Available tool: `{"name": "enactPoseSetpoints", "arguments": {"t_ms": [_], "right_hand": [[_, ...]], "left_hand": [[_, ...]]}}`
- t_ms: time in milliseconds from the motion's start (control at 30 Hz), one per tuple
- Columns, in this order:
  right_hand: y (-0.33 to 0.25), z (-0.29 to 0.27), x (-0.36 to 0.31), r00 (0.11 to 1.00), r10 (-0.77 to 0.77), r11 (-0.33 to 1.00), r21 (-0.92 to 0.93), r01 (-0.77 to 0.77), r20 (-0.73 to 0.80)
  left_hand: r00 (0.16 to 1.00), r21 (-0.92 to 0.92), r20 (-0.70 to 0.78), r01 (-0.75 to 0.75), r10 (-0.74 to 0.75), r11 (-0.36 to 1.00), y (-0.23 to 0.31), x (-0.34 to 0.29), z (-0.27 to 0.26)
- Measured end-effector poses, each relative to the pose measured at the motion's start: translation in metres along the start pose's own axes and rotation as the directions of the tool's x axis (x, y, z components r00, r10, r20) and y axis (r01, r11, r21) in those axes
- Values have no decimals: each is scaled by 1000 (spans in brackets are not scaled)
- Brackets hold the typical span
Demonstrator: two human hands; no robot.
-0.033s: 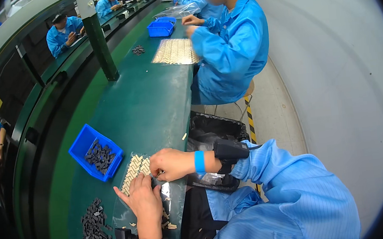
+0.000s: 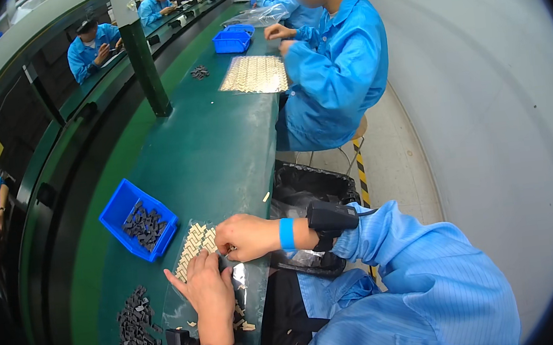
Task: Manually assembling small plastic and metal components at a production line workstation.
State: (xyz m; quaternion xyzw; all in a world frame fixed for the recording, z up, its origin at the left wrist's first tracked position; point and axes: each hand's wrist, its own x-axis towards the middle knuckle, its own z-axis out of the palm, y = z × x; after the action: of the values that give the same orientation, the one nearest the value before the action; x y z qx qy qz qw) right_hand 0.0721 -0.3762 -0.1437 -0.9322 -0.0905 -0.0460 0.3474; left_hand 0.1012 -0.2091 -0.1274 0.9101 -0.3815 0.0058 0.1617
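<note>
My left hand [image 2: 210, 297] rests palm down on a clear sheet carrying rows of small cream strips [image 2: 198, 241], its outer finger stretched away to the left. Beside its fingertips, my right hand [image 2: 248, 237] has its fingers curled in a pinch at the sheet's right part. Whatever lies between those fingertips is hidden. Loose cream pieces [image 2: 246, 324] are scattered by my left wrist. Beyond the sheet, to the left, stands a blue bin [image 2: 119, 202] with small dark grey parts [image 2: 144, 226] in it. A heap of similar dark parts [image 2: 140, 335] lies left of my left forearm.
A black-lined waste bin [image 2: 310, 179] stands at the right table edge. Farther along the green table [image 2: 210, 142], a co-worker [image 2: 339, 60] in blue sits over a patterned cream sheet [image 2: 252, 75], near blue bins [image 2: 232, 42]. A dark post [image 2: 149, 78] rises at the table's left side.
The co-worker's hands have shifted slightly off their sheet. My own hands look the same.
</note>
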Motion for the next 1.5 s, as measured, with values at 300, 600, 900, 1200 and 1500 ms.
{"name": "enactPoseSetpoints", "arguments": {"t_ms": [300,600,900,1200,1500], "right_hand": [[-5,-3,5,997,56,998,-18,-55,54],[1,-13,-3,993,52,957,288,-20,-104],[-3,-6,-17,958,143,771,634,51,-250],[-72,-16,-43,817,-379,861,158,483,-434],[-109,3,-39,639,-708,586,255,769,-301]], "left_hand": [[1000,-6,3,4,-4,1000,-1,-5,-2],[1000,37,22,-6,5,999,-4,-7,-4],[993,-69,116,7,1,998,-5,-8,-13],[958,-828,252,285,-133,483,-1,-73,-74],[914,-764,403,312,-40,-565,1,-138,-81]]}}
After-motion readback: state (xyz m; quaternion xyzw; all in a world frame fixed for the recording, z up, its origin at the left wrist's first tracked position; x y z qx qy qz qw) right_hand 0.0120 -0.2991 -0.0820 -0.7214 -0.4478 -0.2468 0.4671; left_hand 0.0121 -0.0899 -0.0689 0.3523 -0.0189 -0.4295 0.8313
